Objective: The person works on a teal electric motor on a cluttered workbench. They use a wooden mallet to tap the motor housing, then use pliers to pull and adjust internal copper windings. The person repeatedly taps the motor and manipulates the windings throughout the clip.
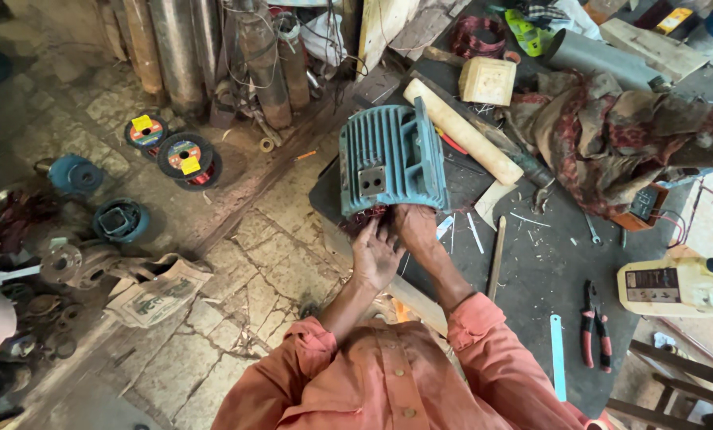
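Note:
A blue-grey finned motor housing point(390, 158) stands on the corner of a dark workbench point(531, 279). Both my hands are at its open near end, where reddish copper wire point(370, 215) shows. My left hand point(375, 253) has its fingers spread against the wire at the opening's lower left. My right hand point(414, 225) reaches into the opening beside it, its fingertips hidden inside. Whether either hand grips the wire cannot be told. My orange sleeves fill the bottom of the view.
On the bench lie a pale wooden mallet point(464, 131), a patterned cloth point(611, 135), red-handled pliers point(594, 326), a yellowish jug point(675, 287), a blue blade point(558, 357) and a grey pipe point(595, 57). Wire spools point(185, 158) and motor parts point(120, 220) sit on the stone floor at left.

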